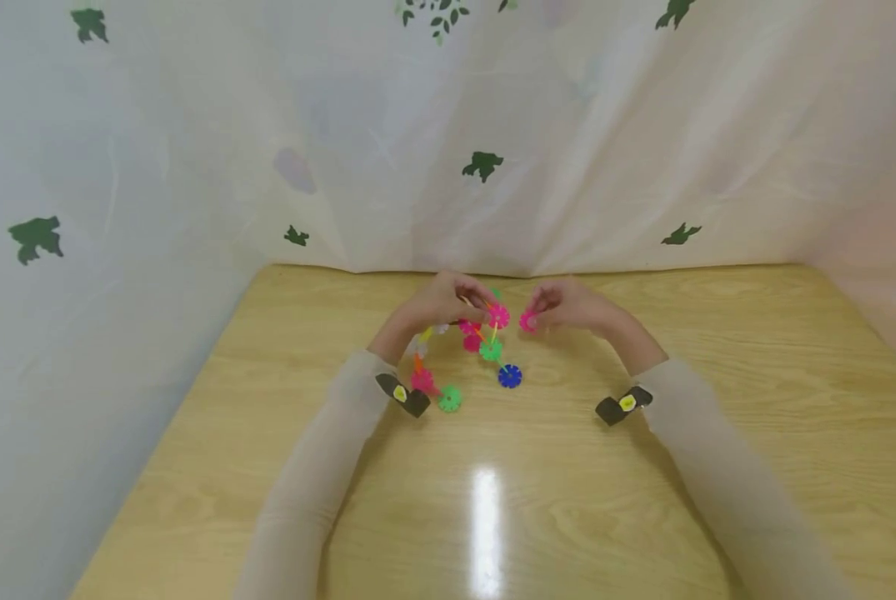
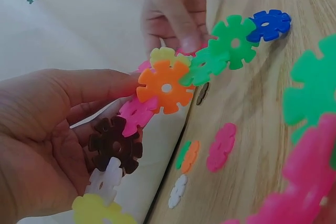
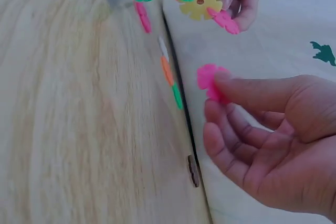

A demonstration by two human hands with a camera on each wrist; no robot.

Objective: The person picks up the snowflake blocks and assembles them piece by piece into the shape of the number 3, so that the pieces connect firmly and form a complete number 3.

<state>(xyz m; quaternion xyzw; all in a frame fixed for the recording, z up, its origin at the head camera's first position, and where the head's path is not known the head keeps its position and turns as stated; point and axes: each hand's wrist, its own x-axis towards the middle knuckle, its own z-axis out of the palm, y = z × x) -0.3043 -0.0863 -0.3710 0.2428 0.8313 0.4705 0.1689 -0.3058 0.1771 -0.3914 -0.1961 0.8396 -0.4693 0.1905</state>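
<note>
My left hand (image 1: 448,298) pinches a chain of interlocked plastic snowflake discs near an orange disc (image 2: 166,87). Along the chain come a pink, a brown (image 2: 116,145), a white and a yellow disc on one side. On the other side, green discs (image 2: 234,42) lead to a blue disc (image 1: 510,376). More of the chain bends down toward my left wrist, ending in a green disc (image 1: 450,398). My right hand (image 1: 571,304) holds a single pink disc (image 3: 211,81) between thumb and fingers, a short gap to the right of the chain.
Loose discs lie near the wooden table's (image 1: 568,500) far edge: a pink one (image 2: 221,147), a white one (image 2: 177,191), an orange one (image 3: 167,71), a green one (image 3: 177,97) and a brown one (image 3: 193,171). A pale curtain (image 1: 387,167) hangs behind the table.
</note>
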